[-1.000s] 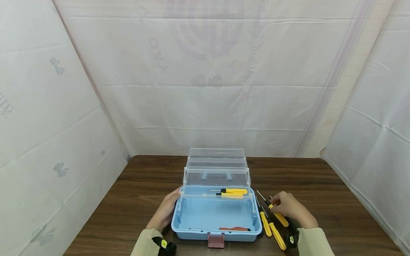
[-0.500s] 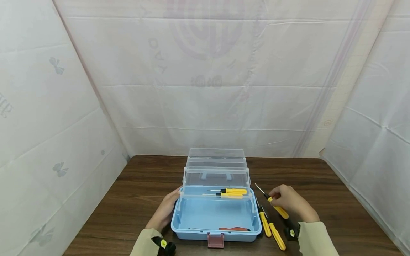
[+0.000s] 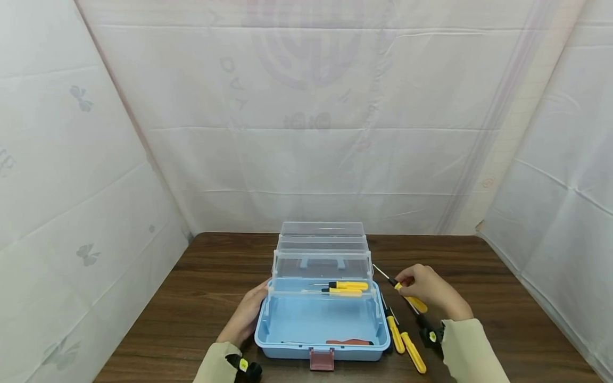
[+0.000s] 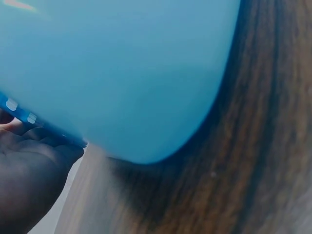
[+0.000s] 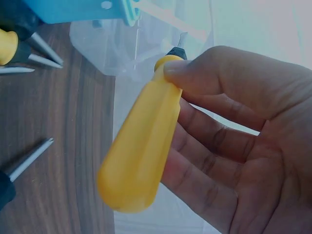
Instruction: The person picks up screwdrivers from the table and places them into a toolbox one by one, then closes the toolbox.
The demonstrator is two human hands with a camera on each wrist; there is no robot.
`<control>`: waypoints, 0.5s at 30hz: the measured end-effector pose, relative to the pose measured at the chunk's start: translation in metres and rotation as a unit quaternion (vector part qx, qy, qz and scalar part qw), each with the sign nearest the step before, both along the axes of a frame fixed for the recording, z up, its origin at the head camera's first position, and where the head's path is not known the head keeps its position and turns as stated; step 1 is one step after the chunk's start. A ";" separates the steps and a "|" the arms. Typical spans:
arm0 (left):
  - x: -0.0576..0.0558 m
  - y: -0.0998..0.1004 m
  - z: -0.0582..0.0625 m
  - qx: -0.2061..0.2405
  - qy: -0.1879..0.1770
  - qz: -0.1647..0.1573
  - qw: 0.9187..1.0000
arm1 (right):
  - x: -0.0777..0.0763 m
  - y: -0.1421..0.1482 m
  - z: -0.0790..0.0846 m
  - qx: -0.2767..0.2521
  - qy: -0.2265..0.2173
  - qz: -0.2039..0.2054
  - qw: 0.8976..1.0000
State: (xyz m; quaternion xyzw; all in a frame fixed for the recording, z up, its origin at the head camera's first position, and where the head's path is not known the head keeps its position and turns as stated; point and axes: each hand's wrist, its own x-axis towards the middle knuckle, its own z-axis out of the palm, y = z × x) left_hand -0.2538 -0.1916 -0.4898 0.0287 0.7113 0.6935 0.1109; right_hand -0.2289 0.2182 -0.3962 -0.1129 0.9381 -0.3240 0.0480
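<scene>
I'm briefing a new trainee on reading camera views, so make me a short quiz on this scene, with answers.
1. Which hand holds a yellow-handled screwdriver?

2. True or false: the red-handled tool lies on the table, outside the blue box.

3. Where do the clear tiers rise?
A. On the same side as the latch
B. On the far side, opposite the latch
C. From underneath the blue box

Key:
1. The right hand; the thumb and fingers pinch the handle.
2. False; it lies inside the blue box, along the front wall.
3. B.
</scene>
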 end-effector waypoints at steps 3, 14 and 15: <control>0.000 0.000 0.001 -0.003 -0.001 -0.003 1.000 | -0.002 -0.002 0.003 -0.001 0.002 0.006 1.000; 0.001 0.000 0.005 -0.003 -0.009 -0.008 1.000 | -0.007 -0.007 0.014 -0.003 0.000 0.013 1.000; 0.001 0.000 0.005 -0.003 -0.010 -0.008 1.000 | -0.008 -0.007 0.015 -0.002 0.003 0.016 1.000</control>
